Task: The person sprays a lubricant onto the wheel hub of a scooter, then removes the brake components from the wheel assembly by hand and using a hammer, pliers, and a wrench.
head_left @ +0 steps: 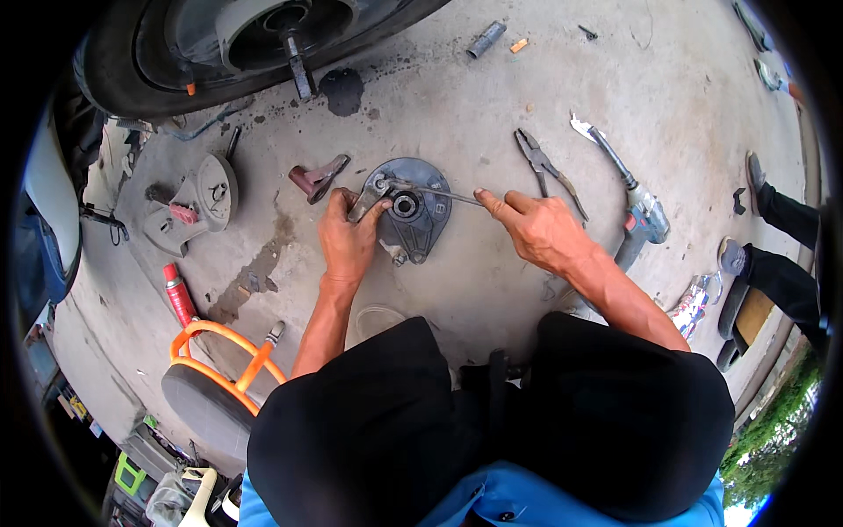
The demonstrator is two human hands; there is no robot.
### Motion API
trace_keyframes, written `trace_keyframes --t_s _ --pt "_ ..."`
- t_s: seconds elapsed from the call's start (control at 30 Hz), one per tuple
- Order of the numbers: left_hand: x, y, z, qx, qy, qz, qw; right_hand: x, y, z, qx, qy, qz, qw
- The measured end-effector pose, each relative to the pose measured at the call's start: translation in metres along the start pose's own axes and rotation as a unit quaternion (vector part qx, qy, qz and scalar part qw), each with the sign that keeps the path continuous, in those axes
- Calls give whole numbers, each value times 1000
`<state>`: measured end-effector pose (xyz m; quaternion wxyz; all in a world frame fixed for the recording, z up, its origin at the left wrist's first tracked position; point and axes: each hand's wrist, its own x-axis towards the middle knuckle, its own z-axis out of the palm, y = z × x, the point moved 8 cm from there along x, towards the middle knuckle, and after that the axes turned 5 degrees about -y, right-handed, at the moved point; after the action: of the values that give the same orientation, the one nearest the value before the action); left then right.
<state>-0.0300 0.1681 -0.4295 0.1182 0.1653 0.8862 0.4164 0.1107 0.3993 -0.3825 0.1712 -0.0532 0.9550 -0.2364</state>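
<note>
A dark grey, teardrop-shaped brake plate (420, 235) lies on the concrete in front of me, with a round bearing hole at its centre. At its left edge my left hand (348, 241) is closed, thumb and fingers pinching a short metal lever arm (362, 204). My right hand (546, 234) grips a slim metal rod-shaped tool (453, 196), index finger stretched along it. The tool's far end reaches across the plate to the lever's pivot. Its handle is hidden in my fist, so I cannot tell its exact kind.
A reddish-brown brake shoe (318, 179) lies left of the plate; pliers (550, 169) and a power drill (648, 217) lie right. A wheel (167, 61) stands at the far left. Nearer are a red spray can (180, 296) and an orange-framed stool (230, 336). Another person's shoe (731, 256) is at right.
</note>
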Motion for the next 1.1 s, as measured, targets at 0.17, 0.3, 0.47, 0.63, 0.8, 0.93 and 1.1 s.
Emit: trace_keyframes --t_s 0.17,0.3,0.47,0.63,0.8,0.93,1.1 --pt "3 -6 9 11 -28 -5 1000 5 22 30 85 52 -28 995" --pt "8 -7 3 -71 18 -25 997 11 19 23 102 79 -42 991" --pt "14 31 -18 -8 -45 -44 998 -11 25 -1 59 31 56 996" --pt "39 67 0 -5 -157 -37 987 -53 38 5 214 88 179 956" --pt "77 147 68 146 -390 5 909 -87 32 0 242 69 231 940" --pt "115 168 143 134 -403 79 902 -103 33 -1 218 46 237 946" --pt "133 225 169 -92 -305 134 938 -115 31 -3 238 59 188 951"
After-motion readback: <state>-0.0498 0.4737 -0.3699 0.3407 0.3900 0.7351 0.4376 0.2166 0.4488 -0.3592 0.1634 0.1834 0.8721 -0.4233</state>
